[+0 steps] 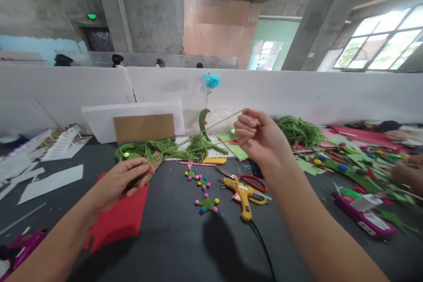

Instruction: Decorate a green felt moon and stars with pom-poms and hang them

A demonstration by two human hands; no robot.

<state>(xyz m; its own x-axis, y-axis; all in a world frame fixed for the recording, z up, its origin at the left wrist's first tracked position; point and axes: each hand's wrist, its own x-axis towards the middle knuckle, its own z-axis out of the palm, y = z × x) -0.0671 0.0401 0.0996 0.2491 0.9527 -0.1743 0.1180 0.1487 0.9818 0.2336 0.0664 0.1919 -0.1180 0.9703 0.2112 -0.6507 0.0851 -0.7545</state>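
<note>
White paper pieces [53, 183] lie at the left of the dark tabletop [165, 238]. The left hand [137, 172] pinches green yarn [161, 144] above a red sheet [122, 218]; tangled bundles lie before the white partition [158, 81], with a concrete wall [155, 22] beyond. A taut strand reaches the right hand [253, 130], curled around it. Farther right stand a slanting pillar [319, 13] and gridded windows [380, 37].

Left hand [127, 177] lower, half-closed, right hand [253, 134] raised, curled

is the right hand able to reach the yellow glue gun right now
Probably yes: the yellow glue gun lies uncovered nearby, though the right hand may first need to release its green strand.
</note>
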